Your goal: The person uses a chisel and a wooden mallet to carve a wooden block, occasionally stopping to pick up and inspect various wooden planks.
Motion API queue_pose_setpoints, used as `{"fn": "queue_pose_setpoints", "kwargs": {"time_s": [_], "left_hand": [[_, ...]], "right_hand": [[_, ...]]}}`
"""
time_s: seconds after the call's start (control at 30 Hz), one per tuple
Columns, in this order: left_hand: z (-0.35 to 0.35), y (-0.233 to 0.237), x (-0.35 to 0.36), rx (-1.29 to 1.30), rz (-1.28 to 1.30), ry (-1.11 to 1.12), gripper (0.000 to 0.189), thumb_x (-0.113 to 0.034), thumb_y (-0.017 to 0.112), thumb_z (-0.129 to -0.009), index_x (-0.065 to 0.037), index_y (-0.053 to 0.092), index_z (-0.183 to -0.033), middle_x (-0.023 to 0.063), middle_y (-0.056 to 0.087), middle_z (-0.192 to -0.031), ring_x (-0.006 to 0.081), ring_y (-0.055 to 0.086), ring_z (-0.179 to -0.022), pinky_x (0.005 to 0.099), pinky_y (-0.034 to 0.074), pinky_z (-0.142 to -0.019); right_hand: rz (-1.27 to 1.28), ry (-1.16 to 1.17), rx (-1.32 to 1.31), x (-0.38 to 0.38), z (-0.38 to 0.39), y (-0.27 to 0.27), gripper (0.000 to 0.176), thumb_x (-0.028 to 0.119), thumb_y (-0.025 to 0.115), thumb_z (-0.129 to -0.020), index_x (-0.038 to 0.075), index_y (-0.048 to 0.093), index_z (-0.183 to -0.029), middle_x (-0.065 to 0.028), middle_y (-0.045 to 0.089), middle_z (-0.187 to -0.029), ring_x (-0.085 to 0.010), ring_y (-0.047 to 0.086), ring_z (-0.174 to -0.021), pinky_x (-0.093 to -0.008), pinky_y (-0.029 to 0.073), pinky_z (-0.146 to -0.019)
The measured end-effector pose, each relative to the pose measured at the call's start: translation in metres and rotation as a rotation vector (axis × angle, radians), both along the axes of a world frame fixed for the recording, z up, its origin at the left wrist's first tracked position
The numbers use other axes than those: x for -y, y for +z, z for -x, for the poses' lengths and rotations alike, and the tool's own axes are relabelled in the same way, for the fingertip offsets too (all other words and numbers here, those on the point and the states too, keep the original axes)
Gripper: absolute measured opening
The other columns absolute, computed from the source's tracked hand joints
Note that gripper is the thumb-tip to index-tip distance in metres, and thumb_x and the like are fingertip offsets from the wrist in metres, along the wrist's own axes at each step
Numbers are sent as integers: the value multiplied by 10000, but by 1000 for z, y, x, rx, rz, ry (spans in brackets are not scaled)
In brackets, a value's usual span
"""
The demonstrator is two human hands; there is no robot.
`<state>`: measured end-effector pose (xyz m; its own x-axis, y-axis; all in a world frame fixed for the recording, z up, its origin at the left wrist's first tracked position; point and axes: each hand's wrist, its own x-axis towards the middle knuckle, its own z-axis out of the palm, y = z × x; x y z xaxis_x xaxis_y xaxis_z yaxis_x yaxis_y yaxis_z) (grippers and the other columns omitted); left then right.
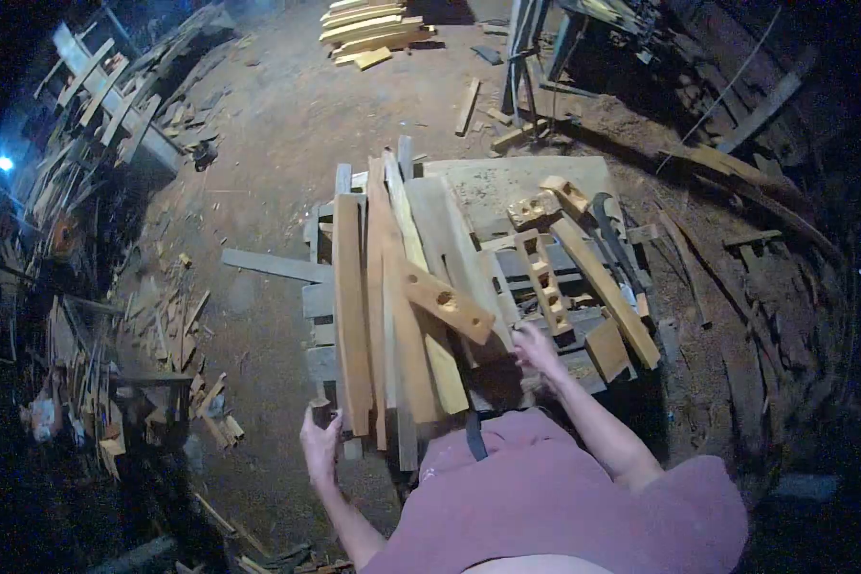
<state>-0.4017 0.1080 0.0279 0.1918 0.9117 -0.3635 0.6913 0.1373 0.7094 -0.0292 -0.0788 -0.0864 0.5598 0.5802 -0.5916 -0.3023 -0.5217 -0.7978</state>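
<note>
My left hand (321,442) is at the near left corner of a low slatted stand, thumb and fingers apart around a small wooden end (320,409); a firm grip on it is not visible. My right hand (538,350) is beside the near end of a grey board, its slightly blurred fingers bent and apart with nothing visible in them. Between my hands lie several long planks (351,316) side by side. Across them rests a short timber with holes (447,301), tilted down to the right.
Right of the planks lie a notched timber (542,282), a long batten (605,292), a dark curved tool (614,234) and a wide board (517,177). A slat (275,265) juts out left. Stacked boards (373,29) stand at the back; scrap wood (167,325) litters the left floor.
</note>
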Motion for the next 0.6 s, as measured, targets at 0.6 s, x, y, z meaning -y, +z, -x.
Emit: {"fn": "queue_pose_setpoints", "kwargs": {"time_s": [0.6], "left_hand": [[-150,33,104,201,-211,-82,301,-160,671,-755,-57,542,-1007,26,566,-755,112,529,-655,278,453,-571]], "right_hand": [[395,247,720,23,-115,-69,900,305,700,-698,126,143,-1382,-297,338,-1241,-455,341,-1165,-508,329,-928]]}}
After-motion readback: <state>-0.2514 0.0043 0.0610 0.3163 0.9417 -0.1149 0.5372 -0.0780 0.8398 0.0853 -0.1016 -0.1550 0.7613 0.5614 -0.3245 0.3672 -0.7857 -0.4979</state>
